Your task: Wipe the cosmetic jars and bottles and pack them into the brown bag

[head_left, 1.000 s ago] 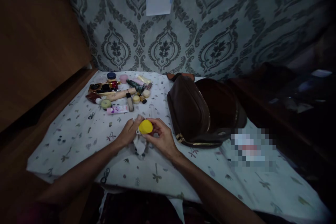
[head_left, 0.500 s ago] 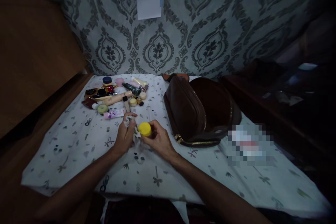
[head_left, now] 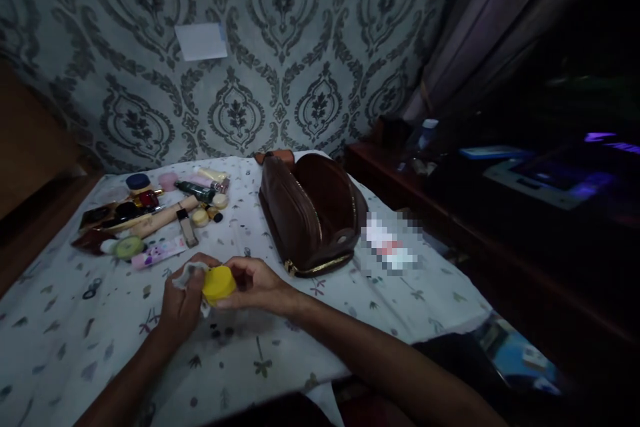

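While the left hand (head_left: 181, 290) pinches one crumpled white cloth (head_left: 189, 275) between thumb and fingers, one yellow round container (head_left: 219, 285) sits at its right, over the near part of the tablecloth (head_left: 50, 347). Whether cloth and container press together cannot be told. Right hand (head_left: 257, 285): thumb and fingers closed on the container's right side.

Handling, as judged: cloth soft, limp, very light; best gathered in a bunch. Container light, stiff, smooth, perhaps slippery; best taken by its round side wall.

Counted, left to right:
- Dark red-brown item with white cap (head_left: 93, 241), one.
- Green round jar (head_left: 128, 247), one.
- Navy-lidded jar (head_left: 139, 182), one.
- Pink-and-white tube (head_left: 160, 253), one.
- Long beige tube (head_left: 167, 215), one.
- Black-capped bottle (head_left: 187, 228), one.
- Dark green tube (head_left: 194, 191), one.
- Small cream jars (head_left: 200, 217), two.
- Brown bag (head_left: 286, 217), one, unzipped, gaping.

Other cosmetics overlap; exact total uncertain.
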Motion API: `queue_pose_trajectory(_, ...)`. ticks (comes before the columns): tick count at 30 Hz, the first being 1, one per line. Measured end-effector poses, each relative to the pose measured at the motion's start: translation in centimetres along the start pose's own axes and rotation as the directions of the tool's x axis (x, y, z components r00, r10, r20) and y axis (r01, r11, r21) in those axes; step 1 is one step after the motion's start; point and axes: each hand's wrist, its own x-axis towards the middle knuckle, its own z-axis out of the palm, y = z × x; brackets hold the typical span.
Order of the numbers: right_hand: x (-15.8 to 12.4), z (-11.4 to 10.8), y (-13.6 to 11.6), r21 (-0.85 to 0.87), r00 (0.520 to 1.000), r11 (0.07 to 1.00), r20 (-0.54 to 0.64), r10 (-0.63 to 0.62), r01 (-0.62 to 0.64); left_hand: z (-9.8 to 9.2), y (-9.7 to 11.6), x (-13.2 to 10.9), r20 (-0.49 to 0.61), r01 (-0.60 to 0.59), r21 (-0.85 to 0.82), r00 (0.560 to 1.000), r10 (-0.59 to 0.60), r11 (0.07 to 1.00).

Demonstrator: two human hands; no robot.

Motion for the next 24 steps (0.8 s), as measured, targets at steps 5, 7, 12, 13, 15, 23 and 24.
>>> queue_pose_trajectory(5, -5.5, -1.0, -6.3, -0.18, 0.987, 0.971, -0.012, -0.161, 0.156, 1.8, 3.5, 1.4, 0.206, -0.038, -0.008, 0.978, 0.039, 0.999)
queue_pose_trajectory(7, -7.8, -1.9, -9.4, -0.273, 0.96, 0.935, -0.097, -0.262, 0.227, 3.7, 5.3, 2.0, 0.394, -0.165, -0.019, 0.905, 0.16, 0.986)
queue_pose_trajectory(12, -9.8, -5.0, -14.5, -0.49, 0.778, 0.804, -0.336, -0.531, 0.337, 9.8, 9.0, 2.8, 0.661, -0.319, 0.087, 0.727, 0.185, 0.944)
queue_pose_trajectory(13, -9.6, -5.7, -15.0, -0.529, 0.753, 0.782, -0.352, -0.556, 0.33, 10.9, 9.3, 2.9, 0.669, -0.311, 0.121, 0.727, 0.154, 0.943)
queue_pose_trajectory(15, -9.1, -7.0, -15.5, -0.62, 0.735, 0.732, -0.35, -0.581, 0.283, 12.3, 9.7, 2.9, 0.659, -0.272, 0.164, 0.745, 0.1, 0.948)
queue_pose_trajectory(23, -7.9, -9.6, -16.1, -0.982, 0.833, 0.119, -0.187, -0.521, -0.146, 13.5, 7.4, 1.4, 0.744, -0.28, 0.111, 0.66, 0.108, 0.953)
queue_pose_trajectory(24, -7.8, -9.7, -16.1, -0.982, 0.862, 0.065, -0.188, -0.471, -0.178, 13.7, 7.1, 1.3, 0.745, -0.277, 0.101, 0.657, 0.112, 0.956)
